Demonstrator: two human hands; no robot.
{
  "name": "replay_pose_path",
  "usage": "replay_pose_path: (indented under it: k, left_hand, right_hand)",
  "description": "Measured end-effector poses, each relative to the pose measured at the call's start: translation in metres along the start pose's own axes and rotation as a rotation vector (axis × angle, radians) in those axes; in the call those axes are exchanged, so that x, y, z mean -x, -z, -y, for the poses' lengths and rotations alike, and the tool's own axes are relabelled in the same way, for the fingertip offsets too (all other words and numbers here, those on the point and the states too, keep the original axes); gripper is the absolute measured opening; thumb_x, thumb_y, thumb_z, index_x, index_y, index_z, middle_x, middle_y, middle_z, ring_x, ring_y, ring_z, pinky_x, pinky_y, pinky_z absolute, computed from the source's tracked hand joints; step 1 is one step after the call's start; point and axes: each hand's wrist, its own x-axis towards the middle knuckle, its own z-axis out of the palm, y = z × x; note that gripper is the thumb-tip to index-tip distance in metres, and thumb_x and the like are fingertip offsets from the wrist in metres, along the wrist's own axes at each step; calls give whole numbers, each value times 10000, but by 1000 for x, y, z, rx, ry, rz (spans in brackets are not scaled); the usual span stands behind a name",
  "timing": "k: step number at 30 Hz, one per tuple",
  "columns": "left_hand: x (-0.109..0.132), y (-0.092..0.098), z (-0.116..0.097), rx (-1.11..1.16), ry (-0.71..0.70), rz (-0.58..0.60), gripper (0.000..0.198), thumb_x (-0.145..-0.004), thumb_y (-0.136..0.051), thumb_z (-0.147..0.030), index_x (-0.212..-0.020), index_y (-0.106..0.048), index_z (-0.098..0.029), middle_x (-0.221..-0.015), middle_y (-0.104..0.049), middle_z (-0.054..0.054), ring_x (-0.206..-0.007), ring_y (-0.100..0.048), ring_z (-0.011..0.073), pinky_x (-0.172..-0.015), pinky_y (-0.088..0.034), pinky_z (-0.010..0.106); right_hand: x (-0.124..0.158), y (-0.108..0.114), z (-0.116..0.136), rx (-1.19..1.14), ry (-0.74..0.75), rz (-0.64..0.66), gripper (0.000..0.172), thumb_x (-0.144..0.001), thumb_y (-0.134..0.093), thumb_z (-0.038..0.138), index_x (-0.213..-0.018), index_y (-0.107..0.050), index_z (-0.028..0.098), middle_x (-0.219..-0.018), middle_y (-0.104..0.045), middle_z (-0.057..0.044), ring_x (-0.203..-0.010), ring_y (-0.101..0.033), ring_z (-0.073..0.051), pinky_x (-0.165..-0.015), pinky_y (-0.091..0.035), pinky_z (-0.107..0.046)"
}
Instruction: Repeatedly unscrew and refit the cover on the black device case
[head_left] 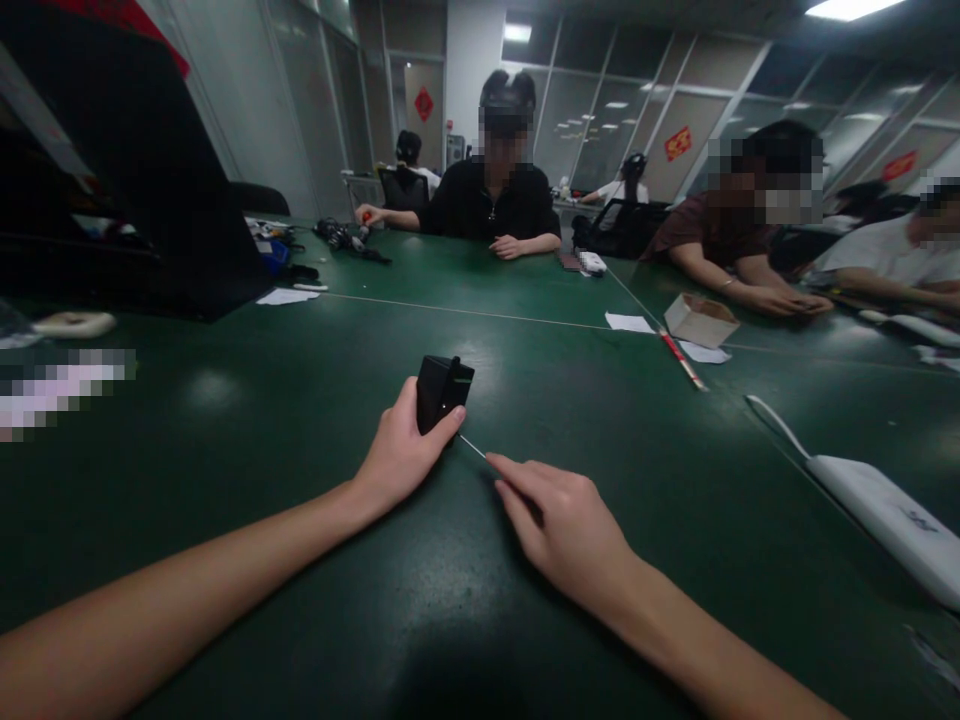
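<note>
A small black box-shaped device (442, 392) stands up from the green tabletop (337, 400) near the middle of the view. My left hand (405, 445) is closed round its lower part, thumb across the near side. A thin, pale, rod-like piece (472, 447) reaches from beside the device's lower right to the fingertips of my right hand (566, 515). The index finger and thumb of my right hand are close together at its end. The far end of the rod lies by my left thumb, and whether it enters the device is hidden.
A large black object (142, 150) rises at the left. On the right are a white power strip (885, 510), an open cardboard box (701, 320) and a red stick (682, 360). Cables (345, 238) lie further back. Several people sit across and to the right.
</note>
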Motion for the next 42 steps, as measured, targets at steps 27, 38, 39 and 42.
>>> replay_pose_path:
  k: [27,38,39,42]
  left_hand:
    - [-7,-2,7,160,62,-21,306,-851,-588,-487,-933,-544,-196,-803,-562,1,-742,-519,183,-658,-402,278]
    - [-5,-2,6,151,33,-33,302,-877,-554,-496,-915,-517,-200,-791,-535,-5,-730,-503,172,-661,-395,274]
    - [-5,-2,5,135,27,-30,300,-877,-553,-493,-917,-515,-199,-791,-537,-5,-727,-502,172,-663,-393,275]
    - [-4,-2,2,77,9,-30,296,-872,-554,-489,-910,-504,-200,-773,-532,-10,-707,-496,169,-659,-387,276]
  right_hand:
    - [-5,4,10,-586,-320,25,337,-970,-409,242,-1172,-668,166,-806,-683,-39,-605,-579,-122,-558,-458,-251]
    - [-10,12,5,-1656,-853,182,228,-877,-573,185,-1092,-645,160,-812,-595,-15,-386,-303,12,-294,-124,-83]
    - [-10,13,6,-1699,-869,199,223,-893,-537,195,-1090,-635,160,-805,-593,-17,-380,-278,10,-292,-119,-83]
    - [-10,15,7,-1764,-899,232,247,-915,-460,204,-1109,-607,162,-757,-574,-12,-374,-242,-3,-288,-117,-85]
